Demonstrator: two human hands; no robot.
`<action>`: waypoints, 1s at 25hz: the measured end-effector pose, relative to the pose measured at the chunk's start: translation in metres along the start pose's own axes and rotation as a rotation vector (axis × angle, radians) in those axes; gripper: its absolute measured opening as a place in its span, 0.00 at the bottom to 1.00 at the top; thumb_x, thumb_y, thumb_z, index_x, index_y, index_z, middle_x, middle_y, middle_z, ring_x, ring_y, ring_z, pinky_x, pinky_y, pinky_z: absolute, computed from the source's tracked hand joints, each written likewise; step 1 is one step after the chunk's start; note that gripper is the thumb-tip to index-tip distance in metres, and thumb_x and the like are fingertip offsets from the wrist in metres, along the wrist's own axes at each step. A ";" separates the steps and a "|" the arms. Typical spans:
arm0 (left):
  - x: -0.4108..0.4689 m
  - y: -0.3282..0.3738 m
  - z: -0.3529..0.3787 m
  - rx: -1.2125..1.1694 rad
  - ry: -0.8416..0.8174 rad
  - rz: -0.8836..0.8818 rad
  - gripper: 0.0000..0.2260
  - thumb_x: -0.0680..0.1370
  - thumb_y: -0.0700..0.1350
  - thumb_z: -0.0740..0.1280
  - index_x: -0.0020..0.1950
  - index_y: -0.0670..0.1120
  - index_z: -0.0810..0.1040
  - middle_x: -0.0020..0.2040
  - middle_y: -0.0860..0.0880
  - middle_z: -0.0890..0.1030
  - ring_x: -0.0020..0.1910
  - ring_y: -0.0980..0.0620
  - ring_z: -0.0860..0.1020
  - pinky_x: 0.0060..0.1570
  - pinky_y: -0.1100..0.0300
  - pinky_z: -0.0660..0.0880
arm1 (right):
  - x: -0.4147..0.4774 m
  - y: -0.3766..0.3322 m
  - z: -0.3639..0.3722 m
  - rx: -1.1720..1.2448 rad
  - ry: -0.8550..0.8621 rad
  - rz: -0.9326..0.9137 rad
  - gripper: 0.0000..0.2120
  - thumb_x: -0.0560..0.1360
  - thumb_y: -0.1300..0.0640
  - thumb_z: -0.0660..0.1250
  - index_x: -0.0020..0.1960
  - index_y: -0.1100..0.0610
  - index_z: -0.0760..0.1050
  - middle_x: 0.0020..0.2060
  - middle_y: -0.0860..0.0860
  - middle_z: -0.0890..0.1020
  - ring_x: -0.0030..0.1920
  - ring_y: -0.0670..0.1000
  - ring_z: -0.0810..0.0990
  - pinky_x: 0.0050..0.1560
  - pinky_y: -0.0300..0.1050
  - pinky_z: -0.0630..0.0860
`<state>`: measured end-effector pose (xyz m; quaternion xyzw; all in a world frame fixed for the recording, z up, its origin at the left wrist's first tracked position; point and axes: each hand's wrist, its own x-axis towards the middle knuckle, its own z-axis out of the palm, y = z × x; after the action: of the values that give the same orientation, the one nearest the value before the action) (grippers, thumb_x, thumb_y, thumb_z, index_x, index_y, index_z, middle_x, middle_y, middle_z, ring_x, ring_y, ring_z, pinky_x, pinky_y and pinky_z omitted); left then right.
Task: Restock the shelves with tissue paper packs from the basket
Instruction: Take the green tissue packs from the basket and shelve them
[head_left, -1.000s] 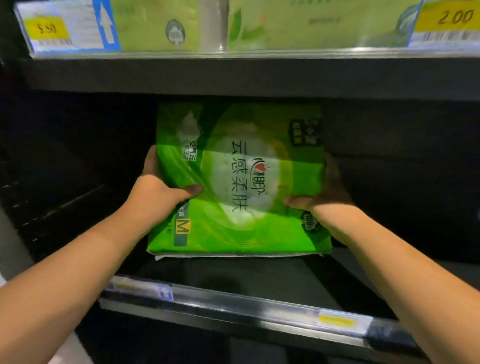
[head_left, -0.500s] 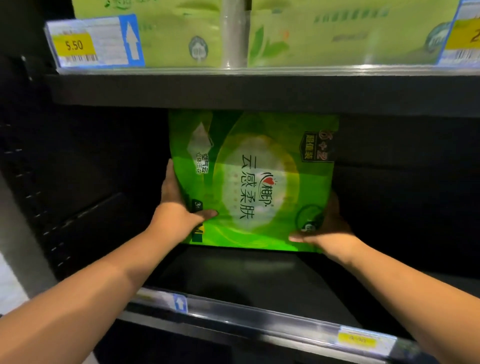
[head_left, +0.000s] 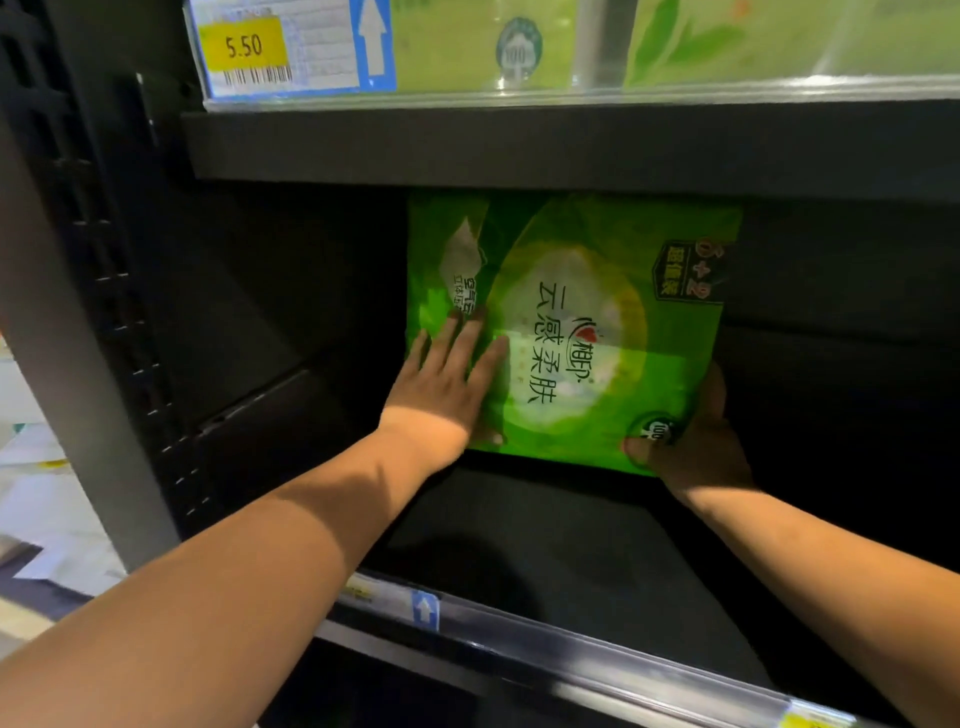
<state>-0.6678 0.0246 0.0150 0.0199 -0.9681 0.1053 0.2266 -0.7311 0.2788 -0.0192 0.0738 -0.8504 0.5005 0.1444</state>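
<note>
Pressing flat now instead of gripping the edge, the left hand steadies the green tissue pack upright, far back on the lower shelf, while the right hand clamps its lower right corner; placement looks nearly finished.

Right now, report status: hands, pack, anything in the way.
Left hand flat, pressing the front of the glossy green plastic tissue pack. Right hand gripping its lower right corner. Pack upright on black metal shelf; nothing visible blocking.
</note>
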 end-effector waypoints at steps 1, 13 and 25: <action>0.003 0.000 0.003 0.042 -0.034 0.038 0.46 0.74 0.64 0.64 0.77 0.52 0.35 0.78 0.43 0.40 0.77 0.40 0.38 0.74 0.46 0.41 | 0.003 0.000 0.004 -0.005 0.009 0.001 0.56 0.64 0.61 0.79 0.77 0.45 0.43 0.67 0.57 0.73 0.63 0.60 0.74 0.58 0.45 0.70; 0.037 0.004 0.030 0.091 0.011 -0.027 0.29 0.82 0.41 0.47 0.77 0.53 0.36 0.78 0.42 0.40 0.76 0.35 0.42 0.55 0.49 0.76 | 0.033 -0.009 0.035 -0.317 -0.013 0.076 0.58 0.68 0.50 0.76 0.76 0.45 0.30 0.73 0.58 0.65 0.67 0.63 0.71 0.65 0.56 0.69; 0.041 -0.006 0.026 0.089 0.075 0.046 0.36 0.78 0.56 0.60 0.77 0.55 0.38 0.77 0.42 0.44 0.76 0.36 0.47 0.72 0.44 0.51 | 0.003 -0.032 0.018 -1.014 0.070 -0.262 0.42 0.74 0.44 0.65 0.78 0.50 0.43 0.76 0.63 0.51 0.69 0.66 0.61 0.66 0.58 0.65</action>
<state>-0.7155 0.0138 0.0115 0.0035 -0.9535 0.1540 0.2592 -0.7284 0.2475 -0.0004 0.0837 -0.9641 0.0057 0.2519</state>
